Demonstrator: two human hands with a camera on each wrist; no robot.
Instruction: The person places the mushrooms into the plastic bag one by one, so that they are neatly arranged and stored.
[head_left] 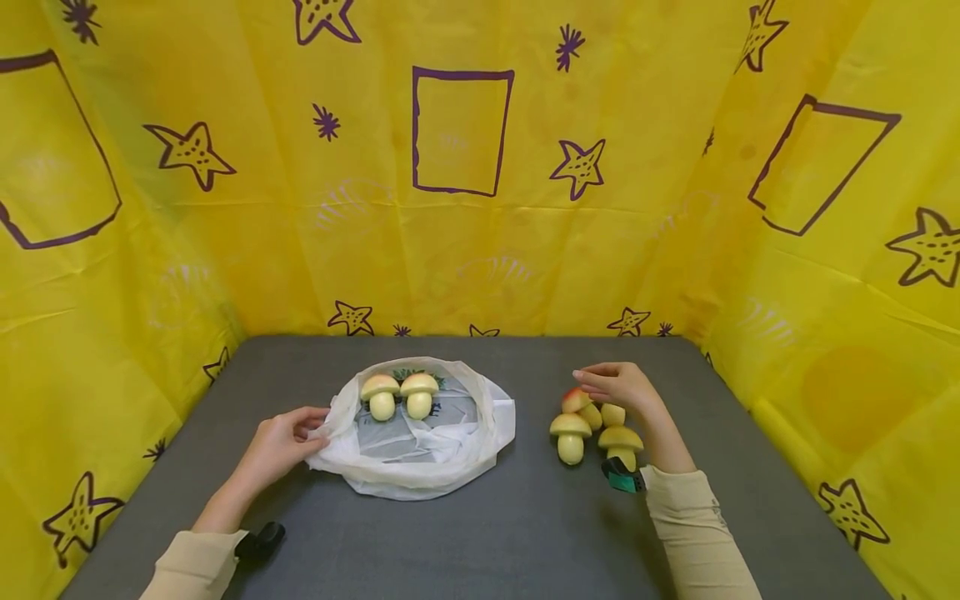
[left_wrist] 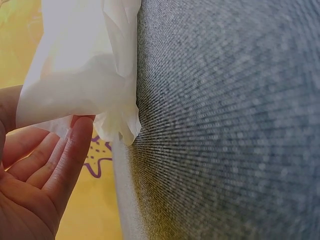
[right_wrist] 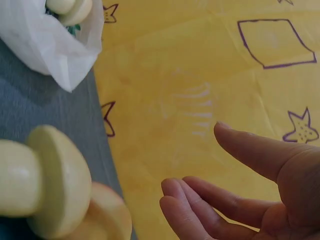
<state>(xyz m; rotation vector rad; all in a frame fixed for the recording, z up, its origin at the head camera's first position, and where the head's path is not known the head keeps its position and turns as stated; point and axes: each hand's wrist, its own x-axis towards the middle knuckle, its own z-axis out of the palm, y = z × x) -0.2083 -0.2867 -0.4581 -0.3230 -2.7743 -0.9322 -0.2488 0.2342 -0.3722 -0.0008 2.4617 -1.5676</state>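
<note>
A white plastic bag lies on the table with its mouth spread wide. Inside it, side by side, are two toy mushrooms with yellow caps and pale stems. My left hand pinches the bag's left rim between thumb and fingers; the left wrist view shows the thin film folded in that pinch. My right hand hovers over several more toy mushrooms grouped right of the bag, one with a reddish cap. In the right wrist view, thumb and fingers stand apart with nothing between them.
The dark grey table is enclosed by yellow cloth with purple stars and frames, at the back and both sides. Each wrist wears a dark band, the right one with a green patch.
</note>
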